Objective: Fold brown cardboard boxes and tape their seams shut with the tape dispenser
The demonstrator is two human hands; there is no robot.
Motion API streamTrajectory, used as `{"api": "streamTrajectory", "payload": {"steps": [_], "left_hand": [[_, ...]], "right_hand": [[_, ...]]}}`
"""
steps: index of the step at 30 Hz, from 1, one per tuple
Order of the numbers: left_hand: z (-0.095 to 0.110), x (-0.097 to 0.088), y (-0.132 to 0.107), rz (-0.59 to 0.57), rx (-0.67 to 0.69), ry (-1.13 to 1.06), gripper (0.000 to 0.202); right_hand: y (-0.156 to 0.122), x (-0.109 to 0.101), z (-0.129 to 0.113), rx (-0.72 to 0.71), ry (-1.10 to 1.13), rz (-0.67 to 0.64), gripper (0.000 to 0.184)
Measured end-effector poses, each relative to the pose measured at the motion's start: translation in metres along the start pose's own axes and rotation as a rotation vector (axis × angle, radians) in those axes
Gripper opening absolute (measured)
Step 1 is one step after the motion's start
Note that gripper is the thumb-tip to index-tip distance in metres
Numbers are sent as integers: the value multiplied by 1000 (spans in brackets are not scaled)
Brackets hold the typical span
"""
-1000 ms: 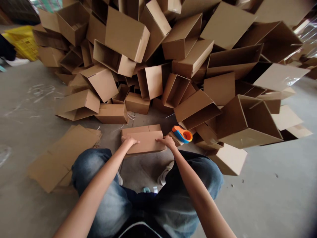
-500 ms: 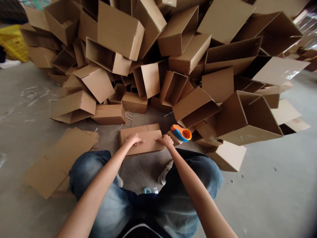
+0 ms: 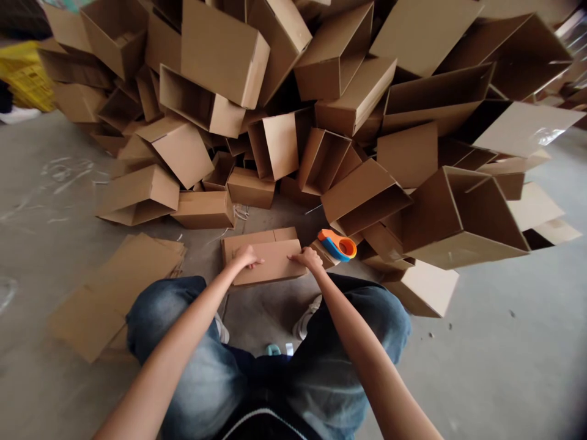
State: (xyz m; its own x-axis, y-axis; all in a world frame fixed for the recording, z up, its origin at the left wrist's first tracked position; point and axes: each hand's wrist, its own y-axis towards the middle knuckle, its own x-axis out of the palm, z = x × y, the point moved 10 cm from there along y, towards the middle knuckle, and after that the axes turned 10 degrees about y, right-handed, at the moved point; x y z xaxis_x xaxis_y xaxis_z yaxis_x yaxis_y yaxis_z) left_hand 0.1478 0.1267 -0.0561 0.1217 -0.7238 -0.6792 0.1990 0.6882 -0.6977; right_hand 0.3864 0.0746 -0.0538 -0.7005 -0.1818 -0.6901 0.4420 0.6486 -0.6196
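Note:
On the floor between my feet lies a small brown cardboard box (image 3: 274,264), its upper panel facing me. My left hand (image 3: 246,256) is closed on the left part of that panel, thumb pointing right. At the right end, my right hand (image 3: 310,258) grips the edge with its thumb on top; the other fingers are partly hidden. Just beyond the right hand, an orange and blue tape dispenser (image 3: 338,245) rests on another piece of cardboard.
A big heap of open cardboard boxes (image 3: 270,143) fills the far side. Flat cardboard sheets (image 3: 98,293) are stacked on the floor at the left. A yellow crate (image 3: 25,76) stands at the far left. A teal roll (image 3: 273,349) lies between my feet.
Both hands stay on the box, with the left hand shifted very slightly left. The view has moved a little; otherwise the things lie as before.

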Motion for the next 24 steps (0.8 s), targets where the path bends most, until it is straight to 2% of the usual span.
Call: {"api": "streamTrajectory", "payload": {"steps": [2,3,7,10,14,16,19,24], "left_hand": [[-18,3,-2,-118,2,-163,41],[-31,-1,-2,-133,-23,-196,40],[-81,-27,-3,-68,-91,-118,40],[-102,-25,-7,-111,-132,-52,47],[-100,0,-6,-183,-126,-86,54],[-95,6,0,-142,-103,-59,53],[-89,6,5,-53,-74,15,50],[-89,2,-2,-5,-142,46,46]], "right_hand": [[0,0,0,-7,4,-9,65],[0,0,0,-12,4,-10,66],[0,0,-2,-20,-9,-19,67],[0,0,-3,-11,-20,-22,69],[1,-1,-4,-11,-25,-12,73],[2,0,-3,-17,-21,-9,72],[4,1,0,-20,-12,1,68],[9,3,2,-104,21,8,57]]}}
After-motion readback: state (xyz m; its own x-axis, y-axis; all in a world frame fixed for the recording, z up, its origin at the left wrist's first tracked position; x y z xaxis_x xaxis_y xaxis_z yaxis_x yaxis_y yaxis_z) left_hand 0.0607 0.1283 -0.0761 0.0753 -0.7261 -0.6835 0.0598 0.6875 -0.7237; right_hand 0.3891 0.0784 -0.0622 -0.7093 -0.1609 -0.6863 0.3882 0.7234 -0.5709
